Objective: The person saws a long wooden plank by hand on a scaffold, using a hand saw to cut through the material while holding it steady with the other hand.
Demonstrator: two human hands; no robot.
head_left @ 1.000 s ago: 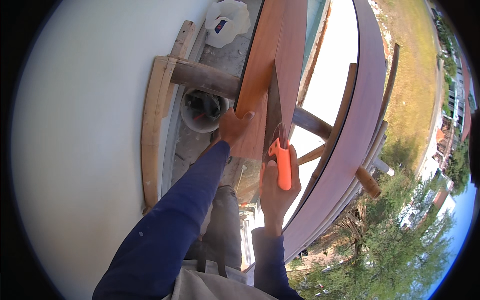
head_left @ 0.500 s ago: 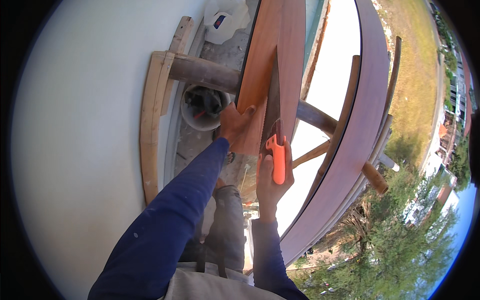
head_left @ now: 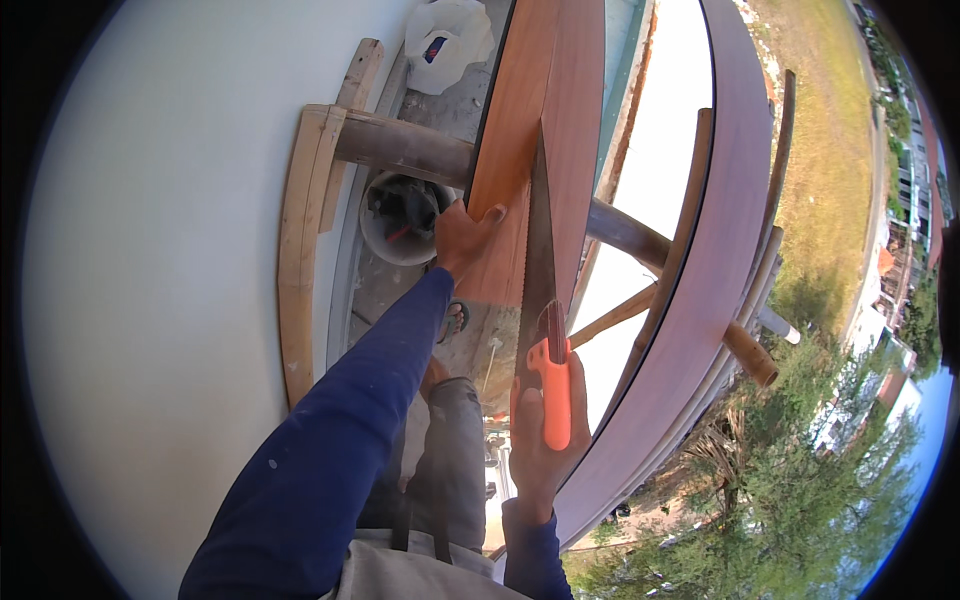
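now, step: sawing along the long reddish-brown wooden plank point(head_left: 540, 110), judged from the blade lying on it.
plank: runs from centre toward 12 o'clock, resting on a round timber crossbeam point(head_left: 400, 150).
left hand point(head_left: 462, 235): pressed flat on the plank's near end, fingers spread, not wrapped round it.
right hand point(head_left: 540, 440): grip clamped on the hand saw with the orange handle point(head_left: 548, 370), at 6 o'clock of the plank.
advice: keep blade in line with forearm; keep left fingers clear of the teeth.
below: grey bucket point(head_left: 400, 215) at 9 o'clock of the left hand.
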